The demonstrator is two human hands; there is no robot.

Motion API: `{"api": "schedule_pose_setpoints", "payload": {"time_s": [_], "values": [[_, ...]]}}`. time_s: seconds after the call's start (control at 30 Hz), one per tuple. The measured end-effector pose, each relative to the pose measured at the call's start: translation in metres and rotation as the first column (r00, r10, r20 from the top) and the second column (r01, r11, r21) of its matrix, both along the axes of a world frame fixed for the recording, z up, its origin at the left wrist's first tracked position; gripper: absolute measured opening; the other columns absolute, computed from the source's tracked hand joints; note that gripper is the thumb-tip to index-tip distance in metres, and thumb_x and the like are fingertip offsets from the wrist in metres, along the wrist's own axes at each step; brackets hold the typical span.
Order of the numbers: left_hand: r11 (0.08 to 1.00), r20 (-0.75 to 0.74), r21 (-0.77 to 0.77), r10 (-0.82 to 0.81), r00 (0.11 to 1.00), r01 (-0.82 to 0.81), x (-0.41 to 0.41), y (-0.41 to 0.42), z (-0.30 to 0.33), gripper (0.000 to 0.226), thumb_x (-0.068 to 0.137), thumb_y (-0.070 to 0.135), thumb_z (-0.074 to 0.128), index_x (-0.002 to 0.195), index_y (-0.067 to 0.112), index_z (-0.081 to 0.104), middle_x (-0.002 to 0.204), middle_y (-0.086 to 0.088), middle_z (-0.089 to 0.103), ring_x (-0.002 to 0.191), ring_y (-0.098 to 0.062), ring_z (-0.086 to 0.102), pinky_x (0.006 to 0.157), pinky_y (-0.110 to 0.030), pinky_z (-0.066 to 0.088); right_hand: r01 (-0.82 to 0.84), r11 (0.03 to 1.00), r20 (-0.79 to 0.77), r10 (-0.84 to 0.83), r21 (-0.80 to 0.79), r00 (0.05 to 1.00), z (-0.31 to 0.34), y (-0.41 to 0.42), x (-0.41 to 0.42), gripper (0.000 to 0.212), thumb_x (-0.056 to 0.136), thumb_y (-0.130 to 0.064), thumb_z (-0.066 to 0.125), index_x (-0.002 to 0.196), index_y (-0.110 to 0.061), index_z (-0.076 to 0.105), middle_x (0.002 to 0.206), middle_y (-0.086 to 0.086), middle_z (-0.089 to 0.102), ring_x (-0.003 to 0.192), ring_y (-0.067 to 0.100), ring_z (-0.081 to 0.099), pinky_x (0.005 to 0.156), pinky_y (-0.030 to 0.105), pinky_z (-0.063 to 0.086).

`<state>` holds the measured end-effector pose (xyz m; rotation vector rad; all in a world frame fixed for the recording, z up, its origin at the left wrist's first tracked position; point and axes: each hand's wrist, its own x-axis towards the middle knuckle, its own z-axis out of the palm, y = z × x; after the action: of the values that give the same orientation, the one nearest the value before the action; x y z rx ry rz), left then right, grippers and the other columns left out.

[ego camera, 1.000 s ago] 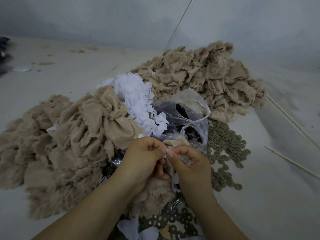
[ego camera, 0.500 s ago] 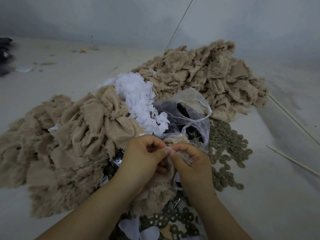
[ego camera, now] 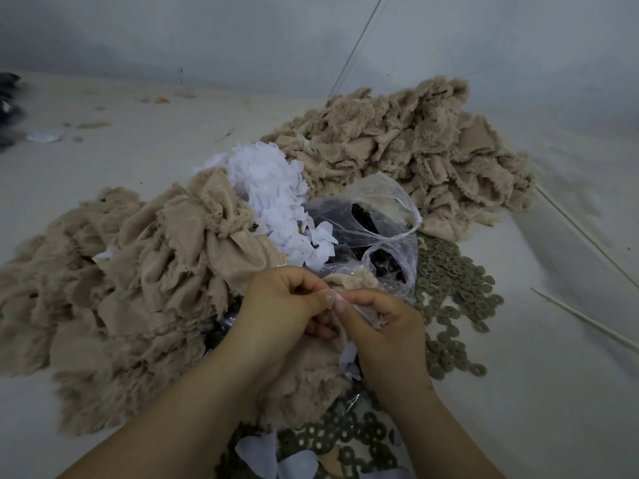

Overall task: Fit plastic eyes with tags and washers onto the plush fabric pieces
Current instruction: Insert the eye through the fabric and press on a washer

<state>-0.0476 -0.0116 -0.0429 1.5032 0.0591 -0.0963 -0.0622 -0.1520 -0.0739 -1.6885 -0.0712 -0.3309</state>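
Note:
My left hand (ego camera: 283,305) and my right hand (ego camera: 383,330) meet at the centre, thumbs pressed together, both gripping one tan plush fabric piece (ego camera: 311,371) that hangs below them. What sits between the fingertips is hidden. Just behind lies a clear plastic bag (ego camera: 380,216) with dark plastic eyes inside. White fabric tags (ego camera: 273,188) are heaped beside it. Olive-grey washers (ego camera: 453,288) are spread to the right and under my wrists.
A heap of tan plush pieces (ego camera: 138,271) fills the left; another heap (ego camera: 408,146) lies at the back right. Thin wooden sticks (ego camera: 584,319) lie on the pale surface at the right. Dark objects (ego camera: 8,105) sit at the far left edge.
Both hands keep the same grip on the plush piece; the fingers have only shifted slightly. The piles have not moved.

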Motion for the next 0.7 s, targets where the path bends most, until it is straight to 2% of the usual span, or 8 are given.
{"api": "schedule_pose_setpoints", "payload": {"time_s": [0.13,0.23,0.37,0.47,0.53,0.57,0.63,0.7], "values": [[0.99,-0.129,-0.141,-0.014,0.992,-0.004,0.002,0.002,-0.001,0.011,0.085,-0.004,0.068,0.075,-0.007,0.068,0.068,-0.023,0.059,0.054,-0.022,0.057,0.048,-0.03,0.054,0.003,0.999,-0.035,-0.002,0.041,0.999,0.003,0.0,-0.001,0.015,0.084,-0.011,0.077,0.078,-0.026,0.077,0.073,-0.007,0.075,0.072,0.008,0.071,0.066,0.021,0.056],[0.989,-0.129,-0.146,-0.002,0.992,-0.017,0.002,0.001,-0.003,0.015,0.087,-0.004,0.066,0.072,-0.004,0.069,0.067,-0.023,0.06,0.052,-0.022,0.057,0.048,-0.03,0.054,0.012,0.994,-0.067,-0.005,0.107,0.998,0.003,0.001,-0.002,0.025,0.083,-0.008,0.078,0.07,-0.03,0.077,0.07,-0.004,0.075,0.068,0.009,0.071,0.062,0.02,0.055],[0.991,0.079,0.11,0.061,0.995,-0.07,-0.001,-0.004,-0.008,0.026,0.088,-0.001,0.068,0.065,0.011,0.07,0.062,-0.017,0.067,0.051,-0.028,0.063,0.05,-0.034,0.055,0.014,0.988,-0.101,0.002,0.153,0.995,0.006,0.003,-0.002,0.024,0.08,-0.007,0.079,0.069,-0.027,0.077,0.068,-0.002,0.074,0.064,0.01,0.069,0.058,0.022,0.055],[0.962,0.165,0.241,0.086,0.982,-0.125,-0.002,-0.006,-0.009,0.022,0.085,0.001,0.072,0.067,0.012,0.067,0.06,-0.012,0.066,0.052,-0.029,0.065,0.049,-0.044,0.058,0.034,0.982,-0.111,-0.013,0.186,0.994,0.006,0.004,-0.002,0.028,0.078,0.002,0.078,0.069,-0.024,0.073,0.07,-0.004,0.073,0.065,0.008,0.068,0.057,0.02,0.053],[0.915,0.268,0.35,0.108,0.957,-0.201,-0.004,-0.007,-0.011,0.021,0.081,0.002,0.076,0.071,0.014,0.062,0.065,-0.009,0.064,0.056,-0.025,0.064,0.054,-0.045,0.058,0.05,0.972,-0.15,-0.015,0.232,0.989,0.006,0.004,-0.002,0.028,0.078,0.005,0.076,0.072,-0.021,0.07,0.069,-0.004,0.072,0.063,0.007,0.067,0.055,0.02,0.052],[0.877,0.367,0.405,0.104,0.925,-0.259,-0.005,-0.007,-0.011,0.024,0.079,0.001,0.077,0.073,0.016,0.059,0.071,-0.005,0.062,0.061,-0.022,0.062,0.057,-0.04,0.057,0.055,0.965,-0.173,-0.01,0.258,0.985,0.005,0.004,-0.002,0.024,0.078,0.005,0.077,0.074,-0.018,0.069,0.071,-0.003,0.072,0.064,0.009,0.068,0.056,0.022,0.054],[0.797,0.603,0.483,0.0,0.798,-0.364,-0.008,-0.005,-0.009,0.025,0.077,-0.006,0.074,0.077,0.014,0.059,0.083,0.001,0.058,0.073,-0.013,0.057,0.065,-0.024,0.051,0.059,0.952,-0.215,0.007,0.301,0.976,0.007,0.004,-0.002,0.018,0.079,0.003,0.077,0.077,-0.014,0.07,0.077,0.004,0.074,0.069,0.017,0.069,0.059,0.031,0.059],[0.744,0.729,0.524,-0.14,0.67,-0.415,-0.013,-0.004,-0.014,0.017,0.079,-0.008,0.071,0.08,0.007,0.065,0.093,-0.001,0.063,0.085,-0.011,0.058,0.076,-0.018,0.048,0.063,0.928,-0.261,0.037,0.366,0.965,0.011,0.004,-0.001,0.014,0.08,0.001,0.077,0.081,-0.012,0.071,0.083,0.011,0.075,0.071,0.023,0.071,0.062,0.035,0.06]]}}
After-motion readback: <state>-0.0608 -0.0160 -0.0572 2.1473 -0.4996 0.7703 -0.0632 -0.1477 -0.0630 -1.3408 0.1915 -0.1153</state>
